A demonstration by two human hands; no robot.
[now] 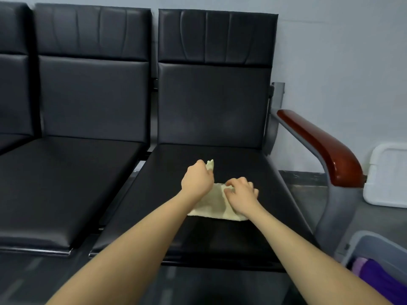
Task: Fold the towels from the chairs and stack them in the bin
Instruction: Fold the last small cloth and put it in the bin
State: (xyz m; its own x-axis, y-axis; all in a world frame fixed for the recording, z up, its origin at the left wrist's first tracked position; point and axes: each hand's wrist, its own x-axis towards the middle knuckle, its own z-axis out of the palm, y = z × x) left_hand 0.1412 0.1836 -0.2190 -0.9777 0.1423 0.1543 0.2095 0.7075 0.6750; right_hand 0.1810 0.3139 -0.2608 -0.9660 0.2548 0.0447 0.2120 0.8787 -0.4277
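- Bin (361,243) nearest, bottom rt, beside chair (231,164); purple towel (378,276) already seen inside.
- Yellow towel (217,203) laid on seat, part-folded.
- Far corner is pinched and lifted by left hand (197,180); edge is gripped w/ curled fingers by right hand (241,193).
- Judged mid-task: fold to be finished, then stacked.

Seat (231,164) open beyond towel (211,205); armrest (319,146) blocks rt side.
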